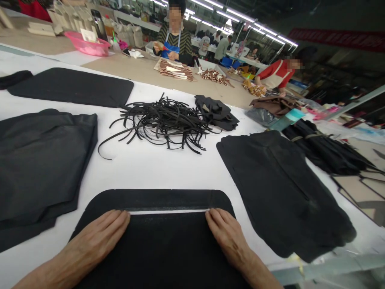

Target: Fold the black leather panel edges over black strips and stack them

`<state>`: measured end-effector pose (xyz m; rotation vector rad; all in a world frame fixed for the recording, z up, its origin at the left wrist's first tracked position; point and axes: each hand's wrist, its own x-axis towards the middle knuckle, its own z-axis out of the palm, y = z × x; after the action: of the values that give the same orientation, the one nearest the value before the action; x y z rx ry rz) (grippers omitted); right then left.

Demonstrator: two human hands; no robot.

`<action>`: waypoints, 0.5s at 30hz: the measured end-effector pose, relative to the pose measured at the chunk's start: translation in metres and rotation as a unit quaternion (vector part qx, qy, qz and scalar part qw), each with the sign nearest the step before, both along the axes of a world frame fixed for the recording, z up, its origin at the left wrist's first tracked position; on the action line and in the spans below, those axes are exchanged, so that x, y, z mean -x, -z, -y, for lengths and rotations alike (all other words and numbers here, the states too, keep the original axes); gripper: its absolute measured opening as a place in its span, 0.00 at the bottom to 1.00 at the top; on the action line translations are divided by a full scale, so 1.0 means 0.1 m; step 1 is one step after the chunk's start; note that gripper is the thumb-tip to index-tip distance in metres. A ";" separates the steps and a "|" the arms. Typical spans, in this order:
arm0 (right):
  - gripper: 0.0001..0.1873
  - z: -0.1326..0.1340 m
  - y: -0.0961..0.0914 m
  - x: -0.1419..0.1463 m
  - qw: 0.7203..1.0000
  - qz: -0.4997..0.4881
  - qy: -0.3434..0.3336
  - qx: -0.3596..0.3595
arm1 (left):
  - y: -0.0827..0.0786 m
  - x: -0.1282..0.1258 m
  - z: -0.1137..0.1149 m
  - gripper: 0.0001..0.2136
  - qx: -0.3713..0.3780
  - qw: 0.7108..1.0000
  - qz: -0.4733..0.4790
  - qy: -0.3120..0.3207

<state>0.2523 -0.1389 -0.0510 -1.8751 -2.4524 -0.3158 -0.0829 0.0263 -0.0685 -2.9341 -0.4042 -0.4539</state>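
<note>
While the left hand (pixel 104 232) and right hand (pixel 226 235), fingers together, touch one black panel (pixel 171 253), the bench's (pixel 153 172) near edge is partly hidden.

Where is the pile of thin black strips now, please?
In the head view, the pile lies above centre on the white table, just left of the crumpled black material.

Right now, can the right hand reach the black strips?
Probably yes: between the right hand and the strips lie only the black piece's flat far edge and the white table. Distance is hard to judge.
</note>
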 end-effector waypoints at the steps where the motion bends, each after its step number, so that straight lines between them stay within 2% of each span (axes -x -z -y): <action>1: 0.18 0.03 0.02 -0.01 1.000 -0.003 0.010 0.006 | -0.02 0.01 0.00 0.22 -0.010 1.000 -0.005 0.001; 4: 0.16 0.07 0.06 0.00 0.998 -0.028 0.049 0.015 | -0.10 -0.01 -0.01 0.23 -0.024 1.000 -0.015 -0.005; 8: 0.18 -0.02 0.10 0.03 0.994 -0.053 0.093 0.006 | -0.18 -0.05 -0.05 0.24 -0.033 0.999 -0.018 -0.021; 12: 0.21 -0.14 0.08 0.03 0.995 -0.042 0.085 0.017 | -0.21 -0.05 -0.08 0.25 -0.024 0.998 -0.042 -0.035; 15: 0.23 -0.17 0.06 0.01 0.996 -0.032 0.076 0.024 | -0.17 -0.02 -0.09 0.25 0.006 0.998 -0.048 -0.043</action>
<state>0.2512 -0.1222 -0.0574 -2.0626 -2.3005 -0.1998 -0.0805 0.0348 -0.0512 -2.9212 -0.5201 -0.3001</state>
